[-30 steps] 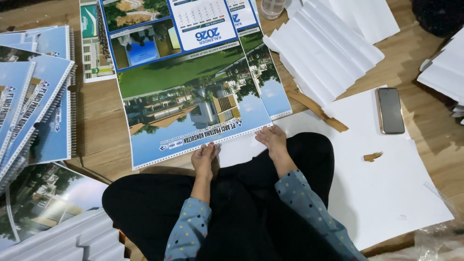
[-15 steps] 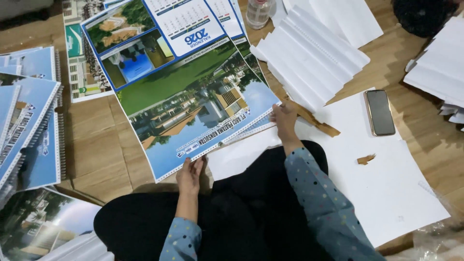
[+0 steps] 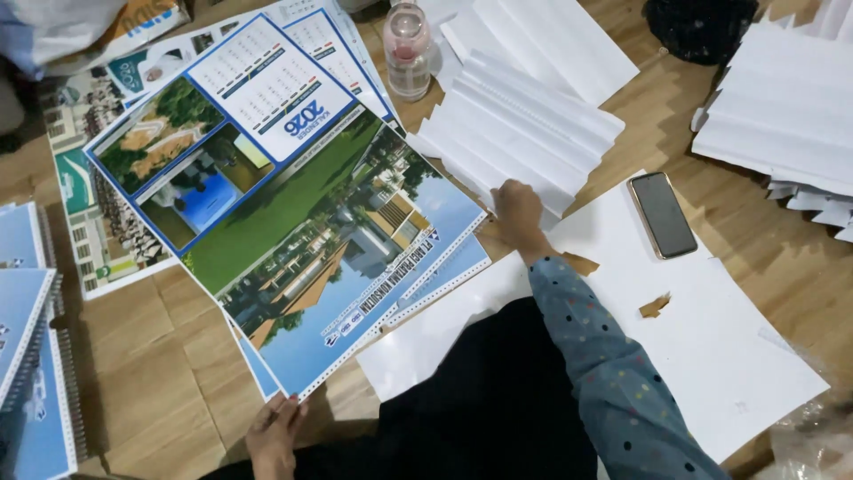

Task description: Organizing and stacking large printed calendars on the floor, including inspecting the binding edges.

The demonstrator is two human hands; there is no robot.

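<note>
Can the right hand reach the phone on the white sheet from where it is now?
Probably yes. The right hand rests at the calendar sheets' corner; the phone lies beside it on the white sheet, nothing between.

left hand (image 3: 274, 433) low, right hand (image 3: 519, 213) outstretched
</note>
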